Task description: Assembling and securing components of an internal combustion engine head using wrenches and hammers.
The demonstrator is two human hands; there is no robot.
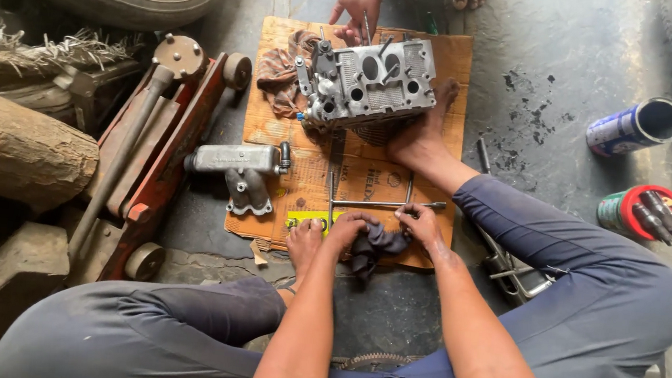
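Both hands meet on a dark rag (373, 247): left hand (346, 229) clenches it, right hand (422, 223) fingers pinch a thin metal rod (387, 205). The rod's long axis runs left-right across the cardboard (276, 127), nearer the right hand

Stained concrete floor (572, 80) (daylit)

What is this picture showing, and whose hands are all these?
A camera worn on a person's head looks down at them sitting on the ground. Their left hand and right hand hold a dark crumpled cloth against a thin metal rod tool. Their bare right foot rests against a grey metal engine block part on a flat brown cardboard sheet. Another person's hand touches that part from the far side. A red floor jack lies at the left.
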